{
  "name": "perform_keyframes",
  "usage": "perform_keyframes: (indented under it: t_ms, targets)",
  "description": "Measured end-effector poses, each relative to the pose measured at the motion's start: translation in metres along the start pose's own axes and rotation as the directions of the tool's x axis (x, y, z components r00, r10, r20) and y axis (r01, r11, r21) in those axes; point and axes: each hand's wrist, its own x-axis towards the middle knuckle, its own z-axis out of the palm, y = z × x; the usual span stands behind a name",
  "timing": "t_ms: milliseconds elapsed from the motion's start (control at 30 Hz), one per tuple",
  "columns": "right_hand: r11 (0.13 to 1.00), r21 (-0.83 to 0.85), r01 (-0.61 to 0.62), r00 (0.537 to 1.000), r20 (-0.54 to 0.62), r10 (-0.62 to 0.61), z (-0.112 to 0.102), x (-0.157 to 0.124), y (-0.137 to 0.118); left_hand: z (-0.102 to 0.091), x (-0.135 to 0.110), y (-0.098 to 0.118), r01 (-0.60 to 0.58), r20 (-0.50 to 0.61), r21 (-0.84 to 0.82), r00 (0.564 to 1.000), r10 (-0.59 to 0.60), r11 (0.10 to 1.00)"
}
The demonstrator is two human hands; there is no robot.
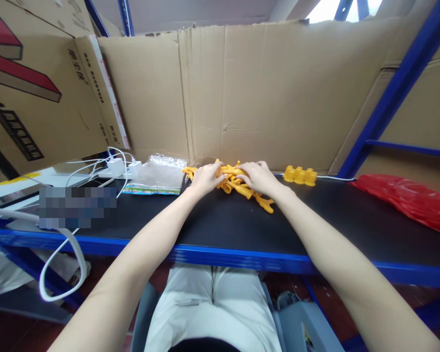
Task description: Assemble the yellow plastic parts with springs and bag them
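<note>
A heap of small orange-yellow plastic parts (pixel 242 189) lies at the far side of the black tabletop (pixel 212 220), against the cardboard wall. My left hand (pixel 205 178) rests on the heap's left side with fingers curled over some parts. My right hand (pixel 258 178) lies on the right side, fingers bent down onto the parts. What each hand actually grips is hidden under the fingers. A yellow row of joined round pieces (pixel 299 175) sits just right of my right hand, apart from it.
A clear plastic bag (pixel 159 175) lies left of the heap. White chargers and cables (pixel 113 168) are at the far left. A red plastic bag (pixel 407 200) lies at the right. Cardboard sheets (pixel 260 93) wall the back; blue rack posts (pixel 396 93) stand right.
</note>
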Motion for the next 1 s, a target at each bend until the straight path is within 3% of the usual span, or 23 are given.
perform_keyframes:
  t_ms: [133, 233, 433, 633, 867, 1000]
  targets:
    - [0.987, -0.151, 0.048, 0.995, -0.084, -0.061, -0.004, 0.000, -0.005, -0.003, 0.000, 0.002, 0.047, 0.017, 0.015, 0.999, -0.047, 0.999]
    - [0.991, -0.126, 0.051, 0.992, -0.111, -0.065, -0.005, 0.000, -0.007, -0.007, 0.000, 0.003, 0.033, 0.005, 0.011, 0.999, -0.033, 0.999]
    - [0.995, -0.088, 0.048, 0.999, 0.000, -0.048, 0.002, -0.002, -0.002, -0.009, 0.000, 0.005, 0.016, 0.016, 0.051, 1.000, -0.016, 0.999]
    - [0.996, -0.084, 0.041, 0.998, -0.048, -0.045, 0.001, -0.002, 0.000, -0.006, -0.001, 0.005, 0.015, 0.036, 0.067, 0.999, -0.017, 0.998]
    - [0.997, -0.070, 0.031, 0.999, 0.045, -0.028, 0.006, -0.002, 0.003, -0.004, 0.000, 0.001, 0.016, 0.063, 0.055, 0.998, -0.019, 0.998]
    - [0.994, -0.103, -0.031, 0.997, -0.067, 0.024, 0.004, -0.001, 0.015, -0.003, 0.002, -0.005, 0.082, 0.049, 0.055, 0.995, -0.084, 0.995]
